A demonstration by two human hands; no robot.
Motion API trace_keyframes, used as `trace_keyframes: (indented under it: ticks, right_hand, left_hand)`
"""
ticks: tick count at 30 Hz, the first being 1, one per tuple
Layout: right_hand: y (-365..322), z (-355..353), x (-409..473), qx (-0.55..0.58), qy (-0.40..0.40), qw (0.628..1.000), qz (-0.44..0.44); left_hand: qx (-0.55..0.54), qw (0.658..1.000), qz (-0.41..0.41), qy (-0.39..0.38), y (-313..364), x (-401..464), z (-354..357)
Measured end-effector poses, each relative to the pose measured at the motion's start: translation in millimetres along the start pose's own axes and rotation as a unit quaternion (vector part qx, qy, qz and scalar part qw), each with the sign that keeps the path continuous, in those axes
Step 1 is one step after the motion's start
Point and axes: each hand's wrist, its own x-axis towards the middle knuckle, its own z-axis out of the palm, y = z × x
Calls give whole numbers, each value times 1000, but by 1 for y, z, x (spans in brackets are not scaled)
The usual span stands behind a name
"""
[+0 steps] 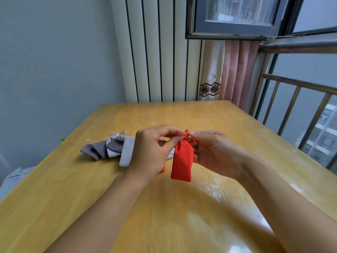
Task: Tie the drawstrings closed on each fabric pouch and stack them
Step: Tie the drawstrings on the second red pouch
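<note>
A red fabric pouch [182, 160] hangs upright above the wooden table [164, 207], held at its gathered neck. My left hand [153, 152] and my right hand [213, 152] both pinch its red drawstring [187, 136] at the top. Behind my left hand lies a pile of grey pouches [111, 147], dark and light grey, with a silver drawstring bow [120, 133] at its far end. A bit of another red pouch [162, 168] shows under my left hand, mostly hidden.
A white ribbed radiator panel [158, 52] and a pink curtain [235, 73] stand beyond the far table edge. A metal railing [295, 106] and window run along the right side. A grey wall is on the left.
</note>
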Motion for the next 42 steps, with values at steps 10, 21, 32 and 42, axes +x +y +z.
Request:
trace_keyframes:
  ticks: [10, 21, 32, 42]
  right_hand:
    - [0, -5, -1, -31, 34, 999, 26]
    - [4, -8, 4, 1, 66, 996, 67]
    - [9, -9, 5, -33, 93, 989, 113]
    - [-4, -15, 1, -73, 150, 985, 53]
  left_hand:
    - [84, 984, 146, -63, -7, 3, -3]
    - [211, 950, 208, -96, -6, 6, -8]
    - [234, 940, 98, -229, -19, 4, -3]
    - [178, 964, 12, -198, -25, 0, 0]
